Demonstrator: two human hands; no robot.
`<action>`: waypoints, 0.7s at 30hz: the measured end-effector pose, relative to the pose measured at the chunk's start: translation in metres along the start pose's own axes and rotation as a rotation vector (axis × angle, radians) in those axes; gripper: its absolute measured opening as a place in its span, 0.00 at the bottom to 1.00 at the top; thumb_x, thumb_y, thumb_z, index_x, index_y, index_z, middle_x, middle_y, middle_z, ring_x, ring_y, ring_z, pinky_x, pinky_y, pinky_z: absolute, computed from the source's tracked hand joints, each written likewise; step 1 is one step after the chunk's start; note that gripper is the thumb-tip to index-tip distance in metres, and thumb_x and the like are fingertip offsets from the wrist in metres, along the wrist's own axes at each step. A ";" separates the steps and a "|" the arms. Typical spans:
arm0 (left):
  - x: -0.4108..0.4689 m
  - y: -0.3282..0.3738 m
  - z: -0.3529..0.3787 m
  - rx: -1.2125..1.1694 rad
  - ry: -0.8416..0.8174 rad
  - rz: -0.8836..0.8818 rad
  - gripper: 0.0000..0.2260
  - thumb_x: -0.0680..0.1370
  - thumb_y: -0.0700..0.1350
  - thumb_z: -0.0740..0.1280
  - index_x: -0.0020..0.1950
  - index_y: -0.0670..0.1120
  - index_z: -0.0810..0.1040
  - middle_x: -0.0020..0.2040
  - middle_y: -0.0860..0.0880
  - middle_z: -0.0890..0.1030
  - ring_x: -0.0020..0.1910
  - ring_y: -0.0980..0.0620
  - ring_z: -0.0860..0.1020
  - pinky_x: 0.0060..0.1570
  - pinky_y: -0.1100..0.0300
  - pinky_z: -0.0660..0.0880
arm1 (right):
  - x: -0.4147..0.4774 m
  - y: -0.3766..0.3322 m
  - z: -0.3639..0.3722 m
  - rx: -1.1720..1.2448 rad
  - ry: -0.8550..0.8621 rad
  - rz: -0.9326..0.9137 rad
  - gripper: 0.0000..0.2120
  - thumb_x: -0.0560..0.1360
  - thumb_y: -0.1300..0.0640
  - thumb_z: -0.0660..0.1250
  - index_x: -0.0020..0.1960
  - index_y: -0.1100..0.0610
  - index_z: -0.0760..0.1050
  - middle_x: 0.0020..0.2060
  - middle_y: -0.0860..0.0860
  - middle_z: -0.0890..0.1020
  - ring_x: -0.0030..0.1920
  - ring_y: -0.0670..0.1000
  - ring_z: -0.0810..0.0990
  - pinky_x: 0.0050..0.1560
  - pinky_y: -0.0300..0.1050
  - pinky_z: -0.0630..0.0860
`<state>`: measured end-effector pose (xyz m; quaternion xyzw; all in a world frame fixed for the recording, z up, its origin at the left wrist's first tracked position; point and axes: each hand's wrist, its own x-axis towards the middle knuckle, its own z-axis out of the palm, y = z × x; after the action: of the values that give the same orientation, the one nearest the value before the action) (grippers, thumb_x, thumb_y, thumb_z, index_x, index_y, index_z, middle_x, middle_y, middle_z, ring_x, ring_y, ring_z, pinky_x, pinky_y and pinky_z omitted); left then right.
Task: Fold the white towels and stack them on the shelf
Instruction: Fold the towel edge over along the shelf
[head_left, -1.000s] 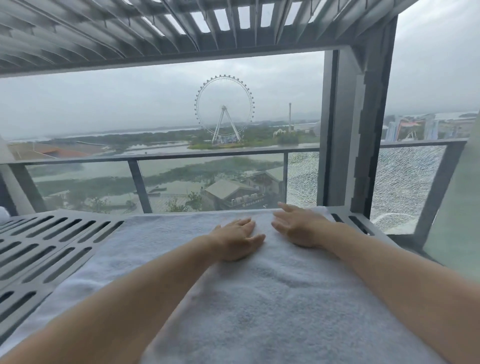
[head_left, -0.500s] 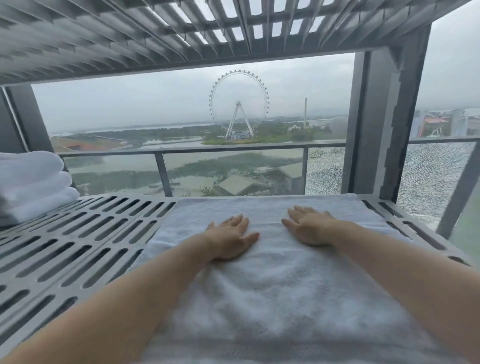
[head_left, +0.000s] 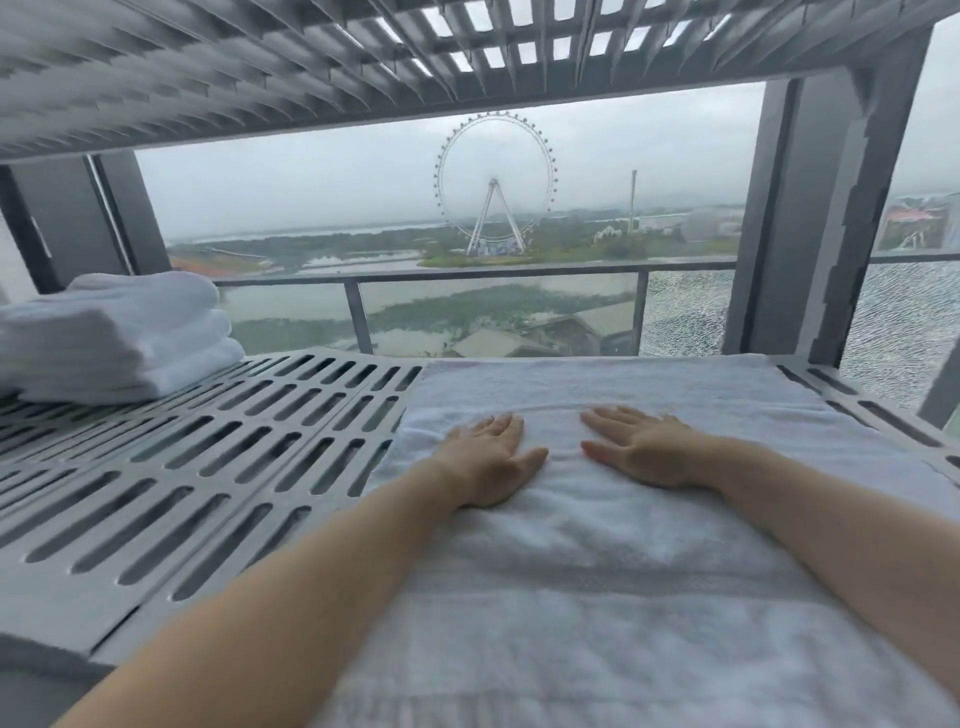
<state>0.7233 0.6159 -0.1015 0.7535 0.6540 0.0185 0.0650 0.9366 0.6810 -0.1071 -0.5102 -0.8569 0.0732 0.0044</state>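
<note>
Slatted grey shelf (head_left: 208, 467), second deck overhead, window beyond with ferris wheel (head_left: 494, 182). White towel (head_left: 597, 597) lies flat on right part of shelf, long axis running away from me toward glass. Left grip (head_left: 493, 462) and right grip (head_left: 644, 452) both rest flat on it, palms down, fingers straight, pinching nothing, near each other but apart. Forearms reach in from near edge, converging. Folded stack (head_left: 114, 338) sits far left, well apart; left grip nearer it. My read: smoothing step; towel's far edge lies just beyond both grips.
</note>
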 end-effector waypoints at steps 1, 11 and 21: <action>-0.005 -0.007 -0.001 0.004 -0.002 -0.018 0.31 0.79 0.63 0.44 0.76 0.49 0.45 0.77 0.51 0.45 0.76 0.53 0.44 0.72 0.51 0.41 | -0.003 0.004 -0.002 -0.016 0.009 0.043 0.32 0.74 0.31 0.44 0.75 0.42 0.46 0.76 0.43 0.46 0.75 0.45 0.44 0.71 0.58 0.41; -0.054 -0.012 -0.001 0.010 -0.029 0.049 0.30 0.79 0.62 0.44 0.76 0.46 0.45 0.77 0.50 0.45 0.75 0.53 0.43 0.73 0.50 0.42 | -0.023 -0.051 0.007 -0.009 0.031 -0.001 0.29 0.75 0.33 0.44 0.74 0.40 0.46 0.76 0.43 0.47 0.75 0.47 0.45 0.70 0.62 0.40; -0.051 -0.013 -0.002 0.012 -0.041 0.061 0.32 0.78 0.64 0.43 0.76 0.47 0.44 0.77 0.51 0.44 0.76 0.52 0.44 0.72 0.48 0.40 | -0.027 -0.069 0.012 0.029 0.030 0.086 0.31 0.75 0.33 0.44 0.74 0.42 0.45 0.76 0.44 0.46 0.75 0.47 0.43 0.70 0.65 0.40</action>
<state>0.7031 0.5670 -0.0986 0.7738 0.6292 0.0013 0.0733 0.8887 0.6235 -0.1081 -0.5475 -0.8329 0.0779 0.0214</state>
